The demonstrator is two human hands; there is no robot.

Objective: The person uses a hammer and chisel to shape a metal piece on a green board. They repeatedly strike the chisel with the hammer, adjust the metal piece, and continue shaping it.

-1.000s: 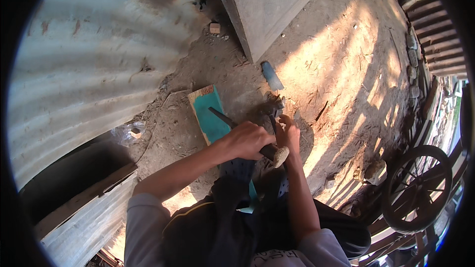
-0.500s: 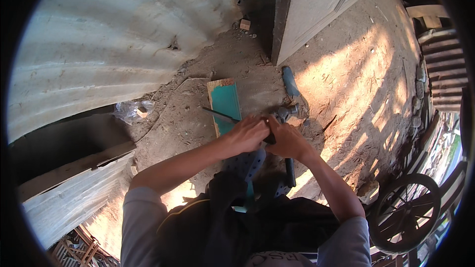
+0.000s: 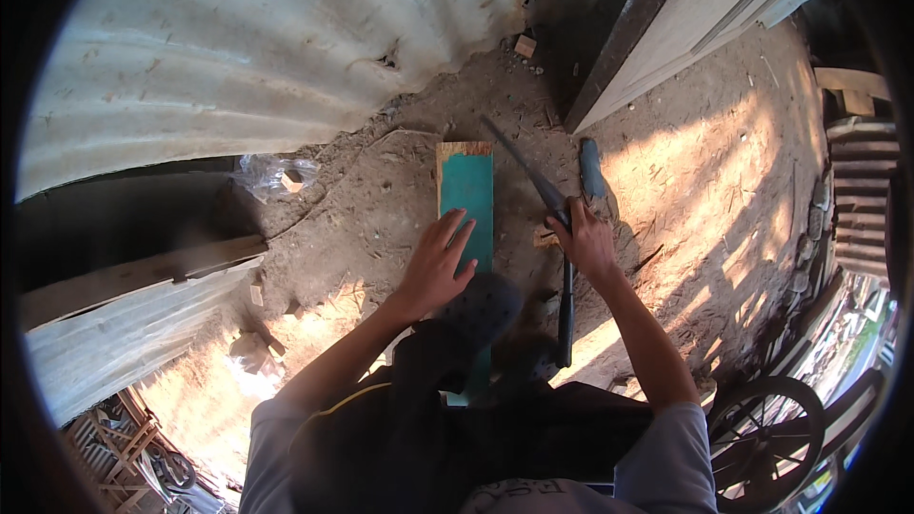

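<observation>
A green-painted wooden board (image 3: 467,186) with a bare, raw far end lies lengthwise in front of me. My left hand (image 3: 434,271) is over its left edge with fingers spread, holding nothing; whether it presses on the wood I cannot tell. To the right, my right hand (image 3: 587,243) is closed round the handle of a handsaw (image 3: 526,164). Its dark, tapering blade slants up and leftward, the tip beyond the board's far end. Under my right hand a hammer (image 3: 566,319) shows only its dark handle; the head is hidden.
A dark clog (image 3: 486,305) on my foot is beside the board. Farther off lies a blue-grey flat piece (image 3: 592,168) on the dirt floor. Corrugated metal sheeting (image 3: 238,57) bounds the left, and a door panel (image 3: 685,38) stands far right. A spoked wheel (image 3: 766,443) is lower right.
My hands were together at the saw's handle; now they are apart. The saw has swung to the right and points away from me, and my left hand has opened over the board.
</observation>
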